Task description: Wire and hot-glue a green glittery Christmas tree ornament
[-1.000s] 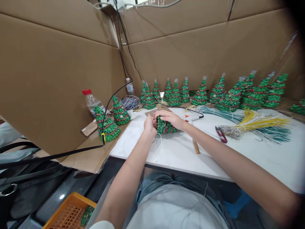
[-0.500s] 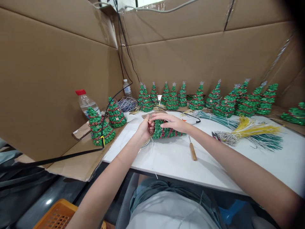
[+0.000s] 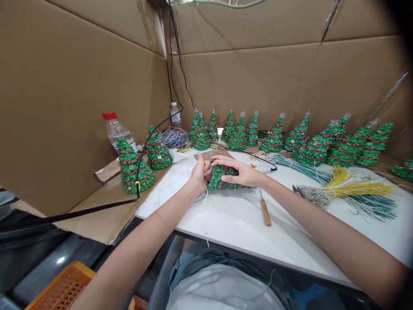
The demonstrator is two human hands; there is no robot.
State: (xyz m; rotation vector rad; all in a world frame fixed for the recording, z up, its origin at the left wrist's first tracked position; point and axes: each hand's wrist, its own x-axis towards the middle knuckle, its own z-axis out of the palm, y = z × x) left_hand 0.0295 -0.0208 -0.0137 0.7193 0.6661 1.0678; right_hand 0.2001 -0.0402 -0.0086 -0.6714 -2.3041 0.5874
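Observation:
A green beaded Christmas tree [image 3: 217,178] with red garlands lies on its side on the white tabletop. My right hand [image 3: 240,171] reaches over it from the right, fingers along the top and thumb against the near side, gripping it. At the tree's left end, my left hand [image 3: 200,174] is closed with its thumb sticking up; whatever is inside those curled fingers is hidden. A thin white wire [image 3: 205,199] hangs down below the left hand toward the table edge.
A wooden-handled hook tool [image 3: 265,212] lies right of the tree. Bundles of yellow wire [image 3: 358,187] and green wire [image 3: 301,167] lie further right. Finished trees [image 3: 238,135] line the back cardboard wall [image 3: 258,77]. Left are a red-capped bottle [image 3: 118,132] and a black cable [image 3: 139,168].
My left thumb has lifted from the fingers and now points up. My right hand still lies over the tree. The whole view has shifted slightly.

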